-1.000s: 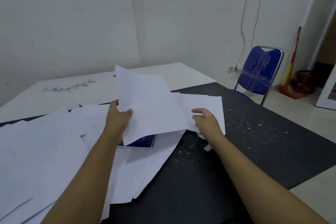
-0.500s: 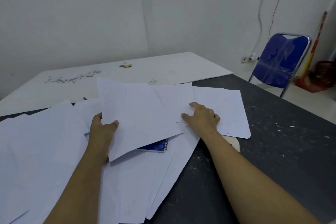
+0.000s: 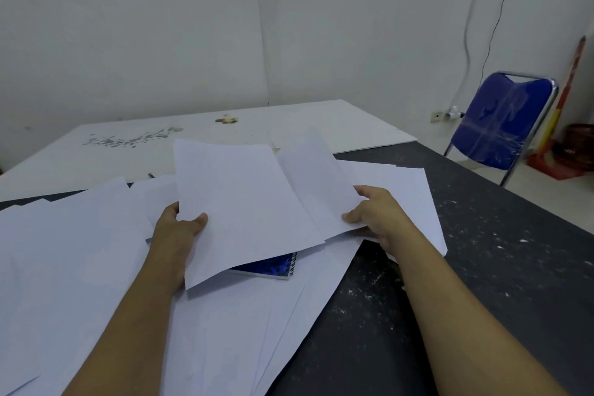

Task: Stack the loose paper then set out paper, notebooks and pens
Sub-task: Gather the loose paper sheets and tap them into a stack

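Head view: half a second ago the right hand [image 3: 379,219] lay flat on the paper. Now its thumb and curled fingers pinch the near edge of the second sheet [image 3: 318,183] and tilt it up off the desk [image 3: 482,267]. The left hand [image 3: 175,235] holds the first sheet [image 3: 244,212] as before, thumb on top at the left edge and fingers hidden beneath. The two sheets overlap in the air, so I judge that a stack is being started, with most of the gathering still to do.

- **Raised sheets:** two, one in each hand.
- **Loose paper [image 3: 80,267]:** spread over the desk's left half to its near edge. The sheets overlap too much to count.
- **Notebook [image 3: 273,267]:** one, blue and spiral-bound, mid-desk under the first sheet.
- **Dark tip [image 3: 151,175]:** one, toward the far edge. It may be a pen.
- **Chair [image 3: 504,119]:** one, blue, beyond the far right corner.
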